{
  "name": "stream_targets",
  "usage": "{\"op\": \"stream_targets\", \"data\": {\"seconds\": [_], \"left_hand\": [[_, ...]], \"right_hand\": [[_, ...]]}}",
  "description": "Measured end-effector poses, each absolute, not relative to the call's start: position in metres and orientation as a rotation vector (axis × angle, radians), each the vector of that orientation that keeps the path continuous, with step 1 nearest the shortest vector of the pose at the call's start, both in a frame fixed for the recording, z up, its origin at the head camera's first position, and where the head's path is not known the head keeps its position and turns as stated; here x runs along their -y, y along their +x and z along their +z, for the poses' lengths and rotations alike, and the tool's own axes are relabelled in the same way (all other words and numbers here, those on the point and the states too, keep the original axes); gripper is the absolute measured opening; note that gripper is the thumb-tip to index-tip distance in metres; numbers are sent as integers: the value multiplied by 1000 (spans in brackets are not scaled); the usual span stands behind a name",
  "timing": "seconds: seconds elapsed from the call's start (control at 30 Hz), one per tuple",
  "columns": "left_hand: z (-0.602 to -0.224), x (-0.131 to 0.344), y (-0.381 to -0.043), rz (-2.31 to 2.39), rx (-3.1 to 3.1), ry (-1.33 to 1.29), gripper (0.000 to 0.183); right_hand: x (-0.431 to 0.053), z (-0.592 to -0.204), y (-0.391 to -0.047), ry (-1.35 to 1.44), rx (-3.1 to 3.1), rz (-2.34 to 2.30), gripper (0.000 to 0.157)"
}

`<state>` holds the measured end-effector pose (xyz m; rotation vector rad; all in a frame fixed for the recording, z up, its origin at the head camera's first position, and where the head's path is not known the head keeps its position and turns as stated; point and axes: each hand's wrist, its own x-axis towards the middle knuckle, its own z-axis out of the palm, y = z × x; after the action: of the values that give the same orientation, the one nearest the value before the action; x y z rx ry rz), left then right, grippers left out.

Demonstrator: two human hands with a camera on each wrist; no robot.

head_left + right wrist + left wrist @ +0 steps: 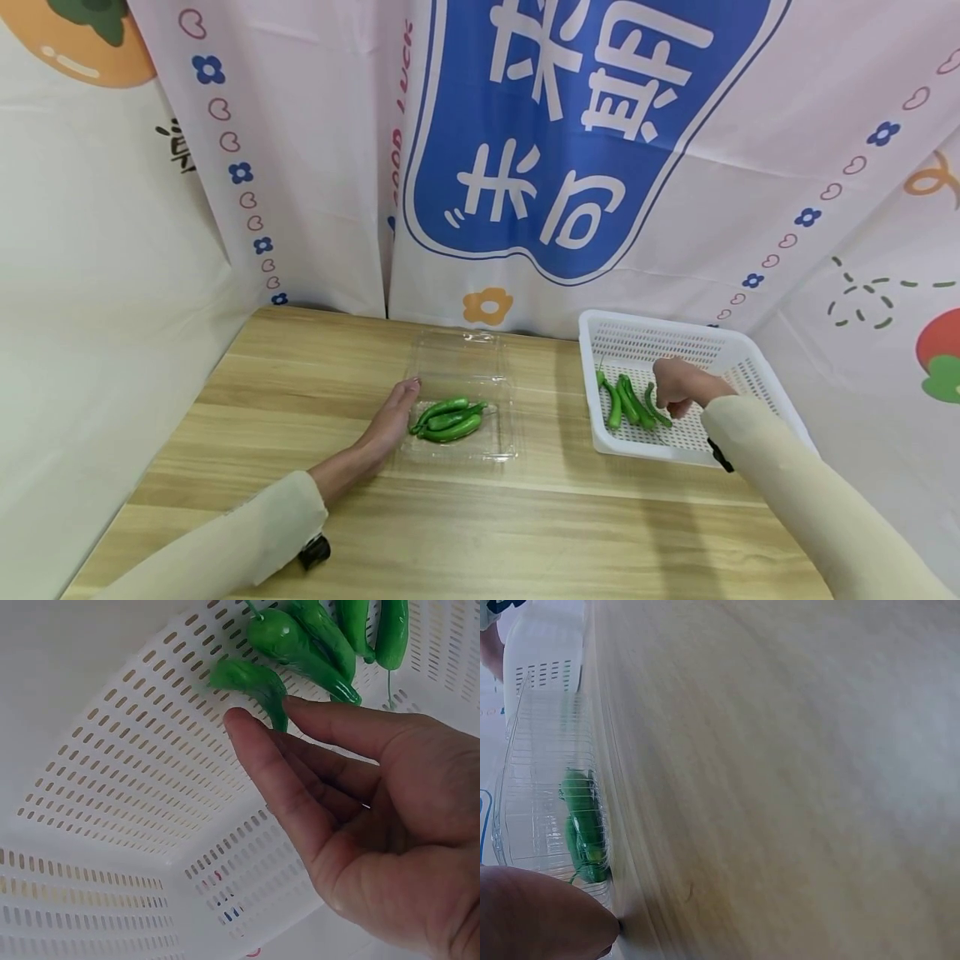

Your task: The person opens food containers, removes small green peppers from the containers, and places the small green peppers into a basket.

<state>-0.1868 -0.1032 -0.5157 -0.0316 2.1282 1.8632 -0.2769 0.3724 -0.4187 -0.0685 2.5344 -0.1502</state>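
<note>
Right hand (pixel 681 385) has its fingertips apart right at a green chili pepper (pixel 250 681), left hand (pixel 386 422) just uncurled against the clear clamshell (pixel 498 429)

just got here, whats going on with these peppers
A person's left hand rests at the side of an open, clear plastic box holding several green peppers. Their right hand is in a white perforated plastic basket, fingertips at one curved green pepper; whether it's gripped is unclear. Other peppers lie beside it.
</note>
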Motion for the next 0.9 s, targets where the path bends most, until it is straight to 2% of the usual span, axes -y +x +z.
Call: {"op": "stream_targets", "data": {"seconds": [0.3, 0.57, 0.77, 0.9], "left_hand": [[-516, 103, -187, 1865, -2128, -29, 65], [-517, 104, -187, 1865, -2126, -32, 65], [-518, 103, -188, 1871, -2129, -32, 65], [-518, 103, -188, 1869, -2131, -28, 65]], "right_hand": [[-372, -416, -277, 4, -2518, -187, 3], [-370, -406, -279, -105, -2566, -134, 16], [-364, -398, -278, -216, -2682, -48, 12], [-357, -394, -277, -260, -2747, -51, 15]]}}
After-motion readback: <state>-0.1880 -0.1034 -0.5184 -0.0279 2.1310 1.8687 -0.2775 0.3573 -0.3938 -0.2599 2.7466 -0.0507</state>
